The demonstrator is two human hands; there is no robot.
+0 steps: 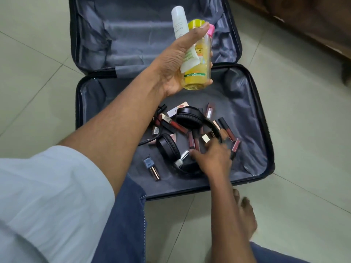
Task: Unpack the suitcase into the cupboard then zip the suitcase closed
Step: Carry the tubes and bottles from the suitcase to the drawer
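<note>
The dark suitcase (252, 103) lies open on the floor, its grey lining showing. My left hand (176, 61) is raised above it and grips several toiletries together: a yellow bottle (199, 73), a white tube (179, 21) and a pink-capped bottle (210, 32). In the near half lie black headphones (188, 118) among several lipsticks (228, 130). My right hand (212, 158) reaches down onto the headphones' band and the lipsticks beside it; it is blurred, and its grip cannot be made out.
A wooden cupboard base (313, 21) stands at the upper right. Pale floor tiles (34, 54) surround the case. My bare foot (245, 211) rests just in front of the suitcase's near edge, and my knee in jeans (129, 215) overlaps that edge.
</note>
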